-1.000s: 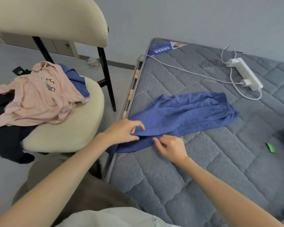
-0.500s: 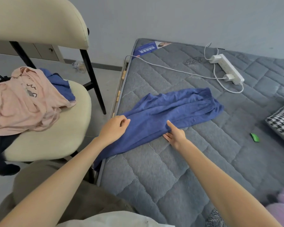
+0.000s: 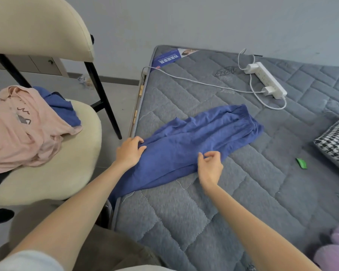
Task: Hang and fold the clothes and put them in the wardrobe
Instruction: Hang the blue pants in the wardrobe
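Note:
Blue trousers [image 3: 196, 137] lie stretched across the grey mattress [image 3: 243, 192], waistband to the far right, leg ends hanging over the left edge. My left hand [image 3: 128, 152] grips the cloth at the mattress's left edge, fingers curled into the fabric. My right hand [image 3: 210, 166] sits at the near edge of the trousers, thumb and fingers pinching the cloth. More clothes lie on the cream chair [image 3: 53, 173]: a pink garment [image 3: 22, 130] on top, a blue one [image 3: 63, 108] behind it, and dark cloth beneath.
A white power strip [image 3: 266, 80] and its cable lie at the mattress's far side. A small green item [image 3: 301, 163] lies to the right, next to a houndstooth cushion [image 3: 335, 141]. Purple slippers [image 3: 335, 249] show at the lower right. Grey wall behind.
My right hand went from pressing flat on the trousers to pinching their near edge. My left hand stayed at the mattress edge with its grip on the cloth.

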The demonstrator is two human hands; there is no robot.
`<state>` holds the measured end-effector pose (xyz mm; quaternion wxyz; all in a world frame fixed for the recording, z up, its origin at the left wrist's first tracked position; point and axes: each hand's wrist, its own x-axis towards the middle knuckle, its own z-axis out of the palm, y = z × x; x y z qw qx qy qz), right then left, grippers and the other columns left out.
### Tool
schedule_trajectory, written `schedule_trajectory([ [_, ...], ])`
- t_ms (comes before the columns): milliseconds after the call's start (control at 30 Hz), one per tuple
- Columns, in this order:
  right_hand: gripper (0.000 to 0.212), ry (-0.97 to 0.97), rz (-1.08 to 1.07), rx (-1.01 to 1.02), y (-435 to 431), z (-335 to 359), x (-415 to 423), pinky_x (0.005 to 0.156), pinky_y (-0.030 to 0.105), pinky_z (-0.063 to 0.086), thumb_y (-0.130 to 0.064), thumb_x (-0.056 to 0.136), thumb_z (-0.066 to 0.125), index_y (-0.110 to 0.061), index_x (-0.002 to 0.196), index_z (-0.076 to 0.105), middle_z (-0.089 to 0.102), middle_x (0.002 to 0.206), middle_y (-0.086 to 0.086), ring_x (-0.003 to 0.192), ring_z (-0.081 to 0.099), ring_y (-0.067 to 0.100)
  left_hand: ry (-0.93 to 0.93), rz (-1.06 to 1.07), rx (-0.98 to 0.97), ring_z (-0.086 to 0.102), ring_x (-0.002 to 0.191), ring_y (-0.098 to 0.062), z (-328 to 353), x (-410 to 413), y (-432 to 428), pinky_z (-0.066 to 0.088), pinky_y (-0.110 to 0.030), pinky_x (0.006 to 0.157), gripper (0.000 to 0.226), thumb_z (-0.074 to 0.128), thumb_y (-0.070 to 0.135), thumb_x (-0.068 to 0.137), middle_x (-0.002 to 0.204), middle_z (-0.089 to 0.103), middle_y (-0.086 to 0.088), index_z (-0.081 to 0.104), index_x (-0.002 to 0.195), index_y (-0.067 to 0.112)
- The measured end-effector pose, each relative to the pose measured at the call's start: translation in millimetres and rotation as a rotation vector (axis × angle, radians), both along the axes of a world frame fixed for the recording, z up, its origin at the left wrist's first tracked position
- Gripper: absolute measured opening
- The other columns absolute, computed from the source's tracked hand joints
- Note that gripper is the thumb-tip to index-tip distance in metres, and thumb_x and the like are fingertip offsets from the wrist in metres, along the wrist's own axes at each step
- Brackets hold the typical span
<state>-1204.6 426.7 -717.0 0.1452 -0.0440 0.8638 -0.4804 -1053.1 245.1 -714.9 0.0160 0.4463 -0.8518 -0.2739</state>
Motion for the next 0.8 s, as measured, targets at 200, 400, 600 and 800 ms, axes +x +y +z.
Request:
schedule_trajectory([
  [200,0.037,-0.495,-0.081,-0.179,-22,12,-17,0.045,0.030,0.053,-0.029,0.090,0.065,-0.008,0.110,0.042,0.064,0.093,0.013,0.057,0.062,0.022,0.080,0.031,0.073,0.057,0.094,-0.024,-6,-5,-9,0.046,-0.036,0.076,0.017,0.045,0.024,0.098,0.104,0.063,-0.005,0.059,0.104,0.015],
  [400,0.023,-0.725,-0.121,-0.225,-30,14,-14,0.036,0.018,0.046,-0.019,0.087,0.069,-0.001,0.087,0.055,0.064,0.073,0.010,0.050,0.054,0.016,0.159,0.177,0.045,0.056,0.084,-0.019,-8,-9,-14,0.042,-0.031,0.071,0.006,0.056,0.019,0.090,0.091,0.059,0.002,0.059,0.084,0.019],
  [600,0.033,-0.617,-0.213,-0.237,-27,4,6,0.036,0.022,0.046,-0.016,0.087,0.066,-0.007,0.103,0.039,0.058,0.075,0.013,0.047,0.048,0.019,0.183,0.370,0.075,0.054,0.085,-0.020,-2,-11,-30,0.034,-0.033,0.082,0.008,0.048,0.020,0.093,0.083,0.058,0.006,0.052,0.085,0.022],
  [800,0.028,-0.516,-0.100,-0.154,-21,3,8,0.037,0.019,0.042,-0.018,0.089,0.062,-0.006,0.066,0.053,0.058,0.060,0.004,0.041,0.044,0.014,0.168,0.421,0.030,0.054,0.093,-0.026,3,-12,-42,0.030,-0.036,0.087,0.011,0.043,0.020,0.098,0.093,0.061,-0.004,0.049,0.088,0.018],
])
